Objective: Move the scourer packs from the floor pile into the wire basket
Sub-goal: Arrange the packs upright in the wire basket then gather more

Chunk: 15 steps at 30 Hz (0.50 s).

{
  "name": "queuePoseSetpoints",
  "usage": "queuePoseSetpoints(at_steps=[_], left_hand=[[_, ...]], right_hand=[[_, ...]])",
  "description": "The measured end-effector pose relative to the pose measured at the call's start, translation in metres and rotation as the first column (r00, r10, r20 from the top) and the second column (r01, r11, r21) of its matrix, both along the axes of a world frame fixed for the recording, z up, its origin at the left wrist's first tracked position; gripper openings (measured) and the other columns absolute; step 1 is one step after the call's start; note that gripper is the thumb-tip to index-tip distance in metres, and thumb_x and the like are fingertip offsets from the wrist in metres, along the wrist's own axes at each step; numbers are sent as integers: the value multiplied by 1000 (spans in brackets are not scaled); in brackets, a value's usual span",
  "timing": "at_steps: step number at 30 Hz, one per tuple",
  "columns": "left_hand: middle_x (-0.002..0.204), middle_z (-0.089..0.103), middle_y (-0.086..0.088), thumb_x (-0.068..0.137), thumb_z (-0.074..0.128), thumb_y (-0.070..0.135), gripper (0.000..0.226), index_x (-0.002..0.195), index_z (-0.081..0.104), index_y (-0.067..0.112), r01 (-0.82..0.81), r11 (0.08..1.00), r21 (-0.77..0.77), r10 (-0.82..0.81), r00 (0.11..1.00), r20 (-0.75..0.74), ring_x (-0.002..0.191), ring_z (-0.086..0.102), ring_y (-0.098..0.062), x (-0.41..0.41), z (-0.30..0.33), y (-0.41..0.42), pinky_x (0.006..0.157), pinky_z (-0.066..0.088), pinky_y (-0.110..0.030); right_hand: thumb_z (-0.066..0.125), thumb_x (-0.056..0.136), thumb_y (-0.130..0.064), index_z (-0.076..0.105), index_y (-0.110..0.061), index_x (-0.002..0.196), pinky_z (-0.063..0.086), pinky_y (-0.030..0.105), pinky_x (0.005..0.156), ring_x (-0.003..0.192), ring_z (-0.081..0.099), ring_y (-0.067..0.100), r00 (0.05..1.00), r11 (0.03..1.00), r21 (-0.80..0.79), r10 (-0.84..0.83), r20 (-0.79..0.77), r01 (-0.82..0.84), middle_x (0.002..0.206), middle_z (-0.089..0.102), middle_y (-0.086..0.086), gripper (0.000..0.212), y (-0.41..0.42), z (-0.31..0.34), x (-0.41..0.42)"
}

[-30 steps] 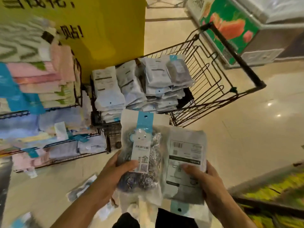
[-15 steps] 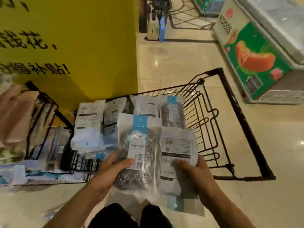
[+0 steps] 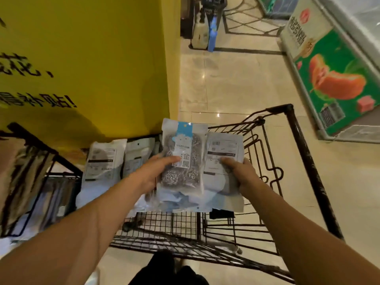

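Observation:
My left hand (image 3: 153, 171) grips a clear pack of steel scourers (image 3: 182, 161) with a blue header, face up. My right hand (image 3: 244, 174) grips a second scourer pack (image 3: 223, 150) that shows its white printed back. Both packs are held side by side over the black wire basket (image 3: 267, 161), with more packs bunched under them. Other scourer packs (image 3: 103, 159) stand in rows in the basket's left part, against the yellow wall.
A yellow wall (image 3: 92, 68) with black lettering rises behind the basket. To the left stands another wire rack (image 3: 41, 177) with folded cloths. A chest freezer (image 3: 333, 79) with a green fruit panel lines the right. A dark basket and bottles (image 3: 207, 31) stand far back.
Both hands have carried the packs forward and out over the basket. My view has come closer and tilted, so the basket now lies directly below the hands.

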State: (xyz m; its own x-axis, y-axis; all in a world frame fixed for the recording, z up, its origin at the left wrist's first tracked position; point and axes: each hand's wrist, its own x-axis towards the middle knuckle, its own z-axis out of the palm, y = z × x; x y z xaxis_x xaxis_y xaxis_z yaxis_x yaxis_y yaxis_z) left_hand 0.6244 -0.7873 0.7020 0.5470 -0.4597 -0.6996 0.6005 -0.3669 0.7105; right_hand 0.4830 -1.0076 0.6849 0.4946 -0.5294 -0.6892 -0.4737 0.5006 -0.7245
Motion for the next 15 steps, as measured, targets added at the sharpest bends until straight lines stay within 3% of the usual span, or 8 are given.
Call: queuePoseSetpoints(at_steps=[2,4,6,8,10,12,15], left_hand=[[106,78,0,98,71,17,33,128,62,27,25,1000,18,-26,999,29,75,73,-7,14,-7,-16,49,53,-15],[100,72,7,100,69,15,38,125,51,38,28,999,17,-29,999,38,73,68,-3,23,-17,-27,43,47,-10],[101,73,8,99,70,12,40,128,53,32,31,997,65,-36,997,71,73,77,-9,27,-29,-33,52,53,-14],[109,78,2,96,73,11,51,143,54,19,69,991,117,-79,993,84,87,81,-21,32,-41,-35,64,58,-26],[114,79,-2,92,78,13,59,146,54,14,41,988,149,-51,997,63,89,81,-24,37,-52,-34,69,63,-30],[121,75,1,89,82,21,66,147,51,14,28,978,206,-54,991,120,93,79,-21,38,-58,-35,79,61,-32],[141,59,0,87,83,36,78,150,41,20,12,905,426,-214,878,429,112,63,-22,29,-57,-37,95,53,-39]], right_hand=[[85,84,-13,60,-16,128,66,48,75,99,76,33,1000,999,-37,15,-22,-16,117,76,15,51,-9,-6,21],[86,84,-15,58,-18,124,64,52,87,100,75,32,997,996,-71,43,-59,-47,116,74,13,49,-13,-11,33],[84,86,-15,59,-23,110,62,53,91,99,74,31,991,991,-104,74,-116,-86,109,73,11,36,-13,-19,35],[82,88,-14,61,-24,102,64,49,85,96,74,29,985,982,-144,104,-137,-124,108,75,11,28,-14,-28,33],[82,88,-15,65,-21,103,63,42,73,91,75,26,982,974,-181,112,-149,-139,108,76,13,23,-16,-37,31],[84,87,-22,62,-16,113,62,42,76,91,73,24,972,960,-234,106,-208,-155,108,74,10,35,-18,-45,29],[85,85,-35,47,-15,138,61,44,83,101,69,25,925,882,-401,95,-368,-250,122,65,8,68,-18,-52,27]])
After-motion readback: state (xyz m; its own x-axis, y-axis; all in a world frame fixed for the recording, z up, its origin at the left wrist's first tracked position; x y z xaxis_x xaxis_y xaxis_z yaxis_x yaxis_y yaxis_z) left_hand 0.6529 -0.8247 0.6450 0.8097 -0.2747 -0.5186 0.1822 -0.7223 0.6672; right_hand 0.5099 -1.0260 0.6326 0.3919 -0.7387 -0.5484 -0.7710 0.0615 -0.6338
